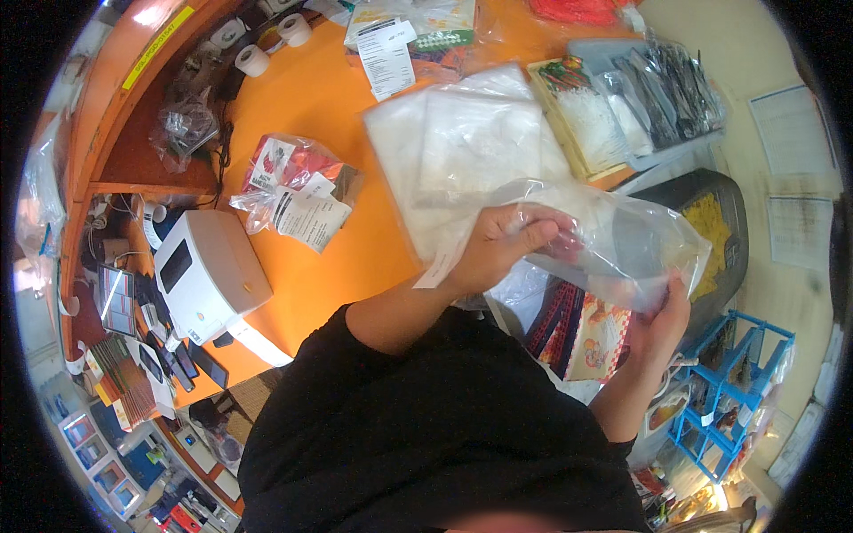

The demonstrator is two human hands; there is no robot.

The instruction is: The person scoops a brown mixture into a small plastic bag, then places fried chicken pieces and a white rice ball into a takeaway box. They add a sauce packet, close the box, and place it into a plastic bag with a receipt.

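Between my hands hangs a transparent plastic bag [613,233], stretched out over the right side of the table. My left hand [515,242] is closed on its left part, the fingers curled with the film around them. At the bag's lower right edge, my right hand [668,313] grips the film between thumb and fingers. A white paper strip [439,265] lies against my left wrist. Under the bag is a box with a red-checked picture side [597,338], next to dark patterned packets [553,325]. Behind my left hand lies a stack of transparent bags [480,133].
A wrapped red packet [298,169] with a paper slip lies left on the orange table [306,89]. A white label printer [213,275] stands further left. Trays of cutlery [653,98] sit at the back right, above a black bin [720,195] and blue rack [724,391].
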